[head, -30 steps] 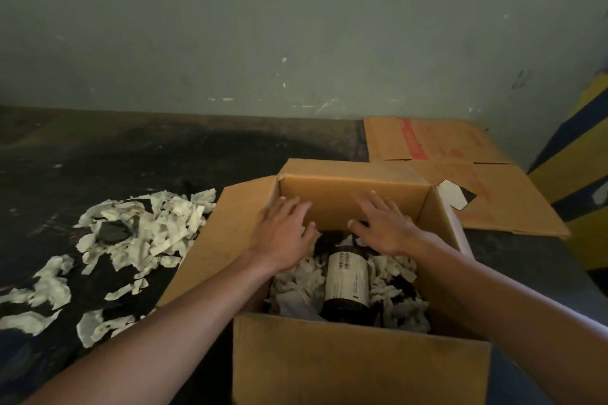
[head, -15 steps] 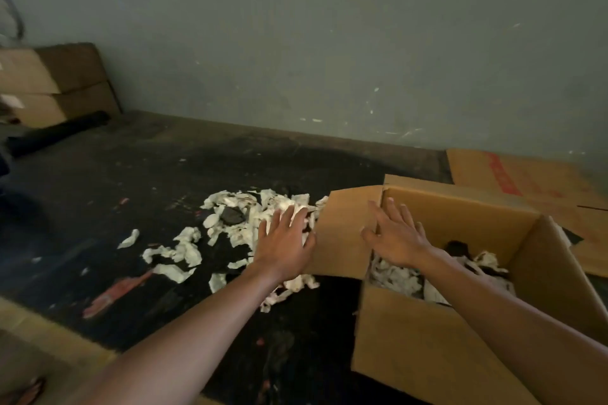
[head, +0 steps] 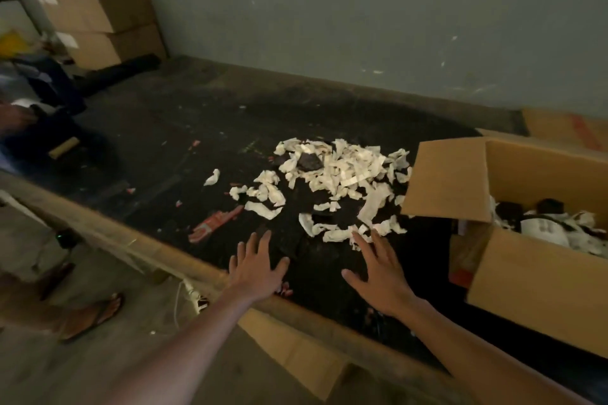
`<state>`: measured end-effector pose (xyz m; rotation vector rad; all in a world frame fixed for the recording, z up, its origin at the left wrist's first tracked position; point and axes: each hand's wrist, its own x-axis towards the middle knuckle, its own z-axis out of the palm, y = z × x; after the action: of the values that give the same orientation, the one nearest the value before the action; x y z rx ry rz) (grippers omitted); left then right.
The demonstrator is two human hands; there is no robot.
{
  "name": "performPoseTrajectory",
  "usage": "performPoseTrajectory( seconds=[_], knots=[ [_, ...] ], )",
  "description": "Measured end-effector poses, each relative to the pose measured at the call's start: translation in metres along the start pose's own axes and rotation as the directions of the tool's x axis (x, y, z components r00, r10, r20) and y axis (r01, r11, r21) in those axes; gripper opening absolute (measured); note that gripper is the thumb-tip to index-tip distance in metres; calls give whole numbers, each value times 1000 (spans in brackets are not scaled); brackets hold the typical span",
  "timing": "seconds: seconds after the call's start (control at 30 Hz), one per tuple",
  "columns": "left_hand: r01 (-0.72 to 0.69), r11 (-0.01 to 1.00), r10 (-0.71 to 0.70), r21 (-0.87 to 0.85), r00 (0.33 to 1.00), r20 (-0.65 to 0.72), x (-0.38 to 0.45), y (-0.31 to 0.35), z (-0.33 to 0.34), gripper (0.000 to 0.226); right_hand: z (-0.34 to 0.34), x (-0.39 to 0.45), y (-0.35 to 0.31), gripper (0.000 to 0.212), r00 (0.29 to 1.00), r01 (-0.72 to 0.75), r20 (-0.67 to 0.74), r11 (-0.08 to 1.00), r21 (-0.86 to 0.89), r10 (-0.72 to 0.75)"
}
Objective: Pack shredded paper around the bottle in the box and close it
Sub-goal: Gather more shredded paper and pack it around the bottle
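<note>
A heap of white shredded paper [head: 339,181] lies on the dark table top, left of the open cardboard box [head: 539,289]. Inside the box, the bottle [head: 544,228] lies among more paper scraps, only partly visible at the right edge. My left hand [head: 258,268] hovers flat with spread fingers over the table's front edge, below the heap. My right hand [head: 378,270] is also spread flat, its fingertips at the nearest scraps. Both hands hold nothing.
The box's left flap [head: 444,177] stands open beside the heap. Flattened cardboard [head: 569,128] lies behind the box. Stacked cartons [head: 98,23] stand at the far left by the wall. A person's sandalled foot [head: 92,316] is on the floor left of the table.
Both hands have left the box and swung left and nearer, over the table in front of the paper heap. The view has turned left, so the box now sits at the right edge.
</note>
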<state>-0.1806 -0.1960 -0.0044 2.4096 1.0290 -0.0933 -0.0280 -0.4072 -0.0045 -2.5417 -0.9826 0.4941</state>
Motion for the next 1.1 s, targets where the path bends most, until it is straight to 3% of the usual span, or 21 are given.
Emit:
performPoseTrajectory(
  seconds=[0.2,0.33,0.4,0.53,0.73,0.87,0.93,1.0,1.1],
  knots=[
    [131,991,-131,8,991,24,27,-58,13,103,35,21,32,113,955,-291,47,955,-66,294],
    [129,982,-145,139,983,113,61,-76,21,141,47,53,35,122,948,-308,39,943,-128,315],
    [74,975,-105,208,984,143,79,-71,29,145,55,75,29,120,959,-277,7,947,-162,282],
    [37,974,-65,224,991,118,119,-44,43,132,68,120,14,105,968,-250,-30,944,-218,249],
    [57,976,-84,208,989,123,170,-9,48,88,73,175,-2,75,983,-178,5,961,-214,183],
    [-37,998,41,53,996,-81,188,-11,22,71,68,202,-15,65,998,-52,-39,998,-39,51],
    [-67,997,74,38,969,-237,199,-28,8,61,63,207,-20,59,988,0,-152,999,49,7],
    [-10,1000,12,9,947,-322,218,-54,-3,61,57,209,-20,54,937,-12,-349,999,49,29],
    [136,989,-147,-55,929,-339,254,-94,-17,76,45,213,-2,53,812,-207,-547,977,53,202]
  ],
)
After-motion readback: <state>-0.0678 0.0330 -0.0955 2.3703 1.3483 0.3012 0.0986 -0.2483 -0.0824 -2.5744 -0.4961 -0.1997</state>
